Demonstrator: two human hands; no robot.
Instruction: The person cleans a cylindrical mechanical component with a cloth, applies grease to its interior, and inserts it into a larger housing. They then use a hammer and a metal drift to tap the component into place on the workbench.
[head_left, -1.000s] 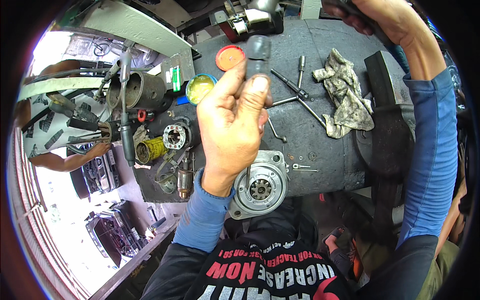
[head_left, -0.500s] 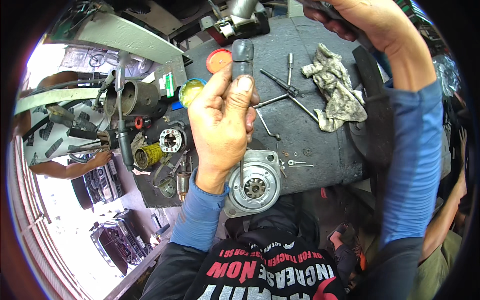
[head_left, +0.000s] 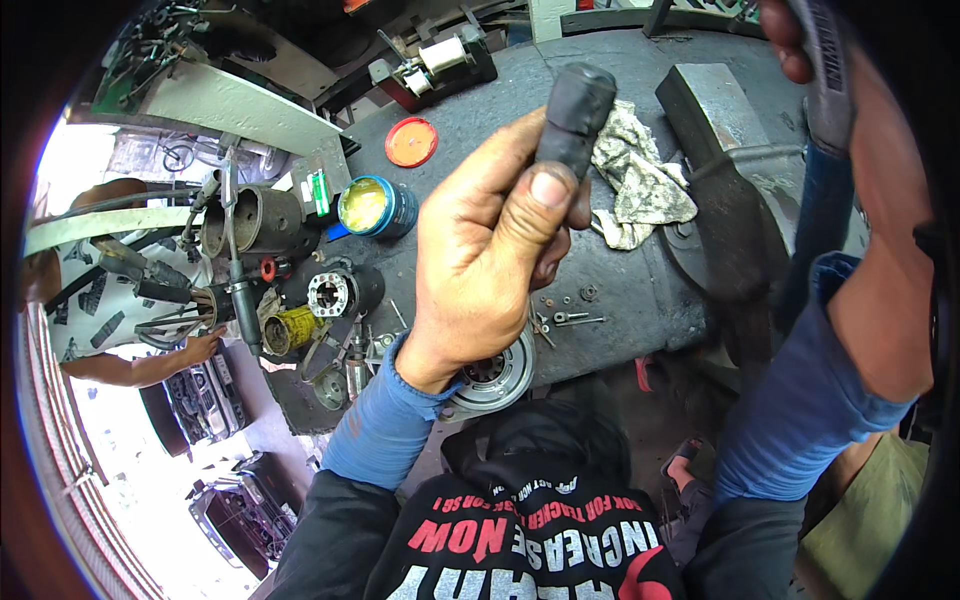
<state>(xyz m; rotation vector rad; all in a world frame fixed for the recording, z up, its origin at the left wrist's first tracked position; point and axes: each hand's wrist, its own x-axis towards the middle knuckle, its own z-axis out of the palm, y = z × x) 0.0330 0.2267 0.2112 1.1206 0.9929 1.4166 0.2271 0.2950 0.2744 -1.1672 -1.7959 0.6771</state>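
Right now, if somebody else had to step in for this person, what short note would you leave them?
Left hand: raised over the bench, fist closed around a dark rubber-covered tool handle; the tool's working end is hidden.
Right hand: up at the top right edge, gripping a grey ribbed tool handle; most of it is out of frame.
On the dark bench: a round metal motor end housing just below the left wrist, loose screws and washers beside it, a crumpled rag, an open tin of yellow grease with its orange lid apart.
Done: the housing lies off, parts spread out.
Left: cannot tell from here.
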